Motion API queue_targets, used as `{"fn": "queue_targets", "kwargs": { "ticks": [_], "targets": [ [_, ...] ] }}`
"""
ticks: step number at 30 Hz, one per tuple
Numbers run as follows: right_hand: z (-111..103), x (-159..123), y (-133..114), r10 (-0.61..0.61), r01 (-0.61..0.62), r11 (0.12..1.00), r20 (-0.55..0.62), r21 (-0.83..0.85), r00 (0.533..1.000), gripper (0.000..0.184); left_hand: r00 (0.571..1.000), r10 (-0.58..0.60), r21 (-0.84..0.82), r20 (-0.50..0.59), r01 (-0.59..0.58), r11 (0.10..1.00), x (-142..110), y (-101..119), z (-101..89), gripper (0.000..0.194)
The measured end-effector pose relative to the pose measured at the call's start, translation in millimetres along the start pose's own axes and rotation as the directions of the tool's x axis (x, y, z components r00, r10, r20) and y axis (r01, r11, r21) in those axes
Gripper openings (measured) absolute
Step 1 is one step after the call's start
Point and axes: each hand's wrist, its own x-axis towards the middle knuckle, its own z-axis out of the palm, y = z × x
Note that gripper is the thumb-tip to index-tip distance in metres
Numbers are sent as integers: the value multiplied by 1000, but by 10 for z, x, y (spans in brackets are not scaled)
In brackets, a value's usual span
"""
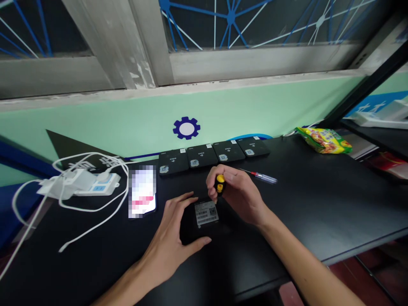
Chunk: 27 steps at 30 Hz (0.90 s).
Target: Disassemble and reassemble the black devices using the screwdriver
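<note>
A black flat box (191, 227) with a white printed label (206, 213) lies on the dark table in front of me. My left hand (174, 231) spans its left side, fingers at the far edge and thumb at the near edge, holding it. My right hand (237, 191) is closed in a fist around a screwdriver (219, 183) with a yellow-and-black handle, over the box's far right corner. Its shaft and tip are mostly hidden by the hand. Beyond the right hand lies another screwdriver (266, 177) with a clear handle and a red collar.
Several similar black boxes (201, 157) stand in a row along the wall. To the left are a lit phone (142, 191), a white power strip (106, 185) and a loose white cable (92, 210). A yellow-green snack bag (327, 140) lies at the far right.
</note>
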Motion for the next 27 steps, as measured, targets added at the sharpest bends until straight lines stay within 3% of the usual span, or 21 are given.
{"fn": "queue_targets", "kwargs": {
  "ticks": [5, 10, 14, 20, 27],
  "targets": [
    [15, -9, 40, -11, 11, 1000, 11, 30, 1000, 11, 1000, 3, 2, -4, -3, 1000, 6, 5, -4, 80],
    [16, -8, 35, 28, -29, 998, 6, 57, 1000, 16, 1000, 10, 2, -10, -10, 1000, -6, 6, -8, 79],
    [13, 5, 0, 22, -22, 1000, 24, 3, 999, 39, 1000, 7, 2, -11, -7, 1000, 3, -3, 3, 78],
    [13, 2, 16, 3, -3, 1000, 14, 25, 1000, 12, 1000, 9, -6, 2, -9, 1000, 8, 5, -4, 81],
    [15, -8, 11, 28, -28, 999, 6, 43, 1000, 24, 1000, 14, 3, -10, -14, 1000, -13, 1, -8, 79]
  ]
}}
